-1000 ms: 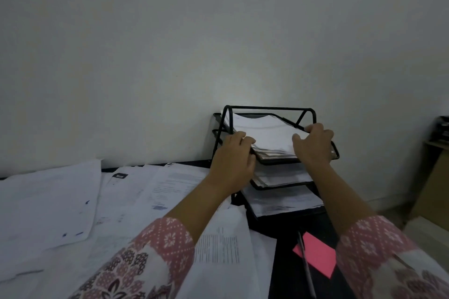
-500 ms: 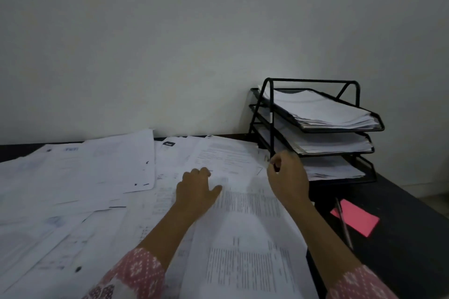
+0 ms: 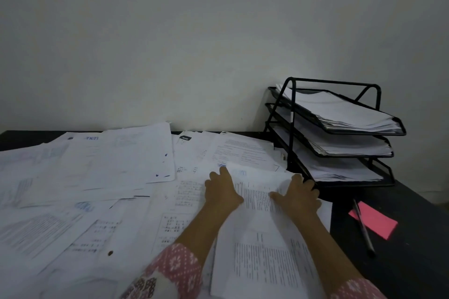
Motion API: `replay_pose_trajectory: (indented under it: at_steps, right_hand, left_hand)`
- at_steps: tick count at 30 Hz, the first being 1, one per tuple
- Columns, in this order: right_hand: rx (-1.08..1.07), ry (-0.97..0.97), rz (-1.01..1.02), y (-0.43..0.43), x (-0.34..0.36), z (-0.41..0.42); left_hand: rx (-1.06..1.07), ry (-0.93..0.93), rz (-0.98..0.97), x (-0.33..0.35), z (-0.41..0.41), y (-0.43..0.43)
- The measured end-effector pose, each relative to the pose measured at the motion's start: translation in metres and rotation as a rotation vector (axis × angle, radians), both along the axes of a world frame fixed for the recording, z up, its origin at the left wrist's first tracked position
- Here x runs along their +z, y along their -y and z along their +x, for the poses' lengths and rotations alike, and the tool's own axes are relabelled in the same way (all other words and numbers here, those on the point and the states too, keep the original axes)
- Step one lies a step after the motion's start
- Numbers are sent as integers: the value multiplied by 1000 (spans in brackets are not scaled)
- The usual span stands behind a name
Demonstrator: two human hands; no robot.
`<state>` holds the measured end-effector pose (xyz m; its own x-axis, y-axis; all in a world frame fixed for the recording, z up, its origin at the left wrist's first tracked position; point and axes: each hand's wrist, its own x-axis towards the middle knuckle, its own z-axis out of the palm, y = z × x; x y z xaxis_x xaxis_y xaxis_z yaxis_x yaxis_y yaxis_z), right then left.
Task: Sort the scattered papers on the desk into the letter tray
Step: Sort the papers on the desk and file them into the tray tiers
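**Two hands on one sheet beside a three-tier tray**

Two hands meet on a single printed sheet (image 3: 257, 201) towards the right of the black counter (image 3: 413, 245). The left hand (image 3: 222, 192) pinches the sheet's left edge, thumb on the printed face. The right hand (image 3: 300, 198) grips the right edge, thumb on top and fingers curled round it. The sheet's far end curls up off the pile beneath.

Just right of the hands stands one black wire letter tray (image 3: 292, 128) with three tiers, set against the wall. Each tier holds its own stack of white papers: top tier (image 3: 364, 131), middle tier (image 3: 352, 155) and bottom tier (image 3: 352, 183).

Many loose papers (image 3: 97, 172), too overlapped to count, cover the counter's left and middle. One pink note (image 3: 379, 221) lies on the bare right side, with one dark pen (image 3: 363, 228) lying across it. Both forearms end in pink patterned sleeves (image 3: 177, 264).
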<state>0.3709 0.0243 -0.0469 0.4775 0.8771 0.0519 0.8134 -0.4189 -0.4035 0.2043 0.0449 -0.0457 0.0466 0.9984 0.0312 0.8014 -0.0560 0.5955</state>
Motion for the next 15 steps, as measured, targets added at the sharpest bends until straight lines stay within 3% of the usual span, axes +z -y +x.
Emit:
replay_pose_trajectory:
  at_steps: [6, 9, 15]
  right_hand:
    - [-13, -90, 83, 3, 2, 0]
    - [-12, -99, 134, 1, 4, -4]
    - [-9, -80, 237, -9, 13, -19]
  left_hand:
    - [-121, 439, -79, -3, -22, 2]
    - [-177, 466, -25, -2, -31, 7]
    - [-3, 502, 137, 10, -57, -7]
